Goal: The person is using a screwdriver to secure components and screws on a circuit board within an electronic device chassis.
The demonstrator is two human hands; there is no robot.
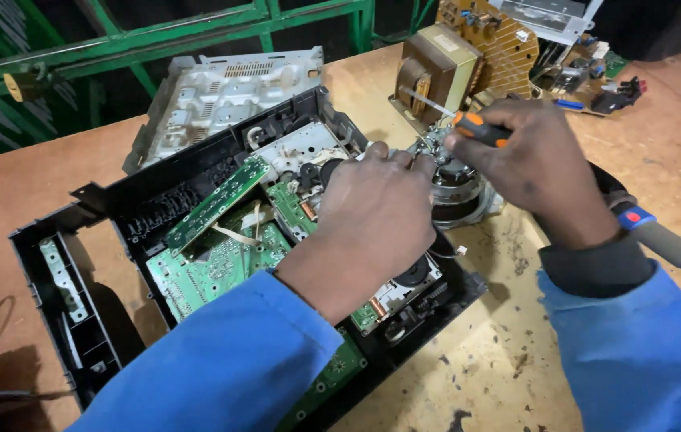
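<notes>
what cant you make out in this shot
Head view, the only one:
- Screwdriver: tip too small and blurred among the metal parts; right hand covers most of the handle.
- Left hand hides the open player's middle.
- Blue-handled tool: cut off by the right edge.

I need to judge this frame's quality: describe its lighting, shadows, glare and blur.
Head view: light is even and fairly bright on the bench; soft shadows lie beside the black casing; mild glare shows on the metal cover; the left hand, right hand and screwdriver are sharp; the upper corners are dark, and the edges bend slightly.
</notes>
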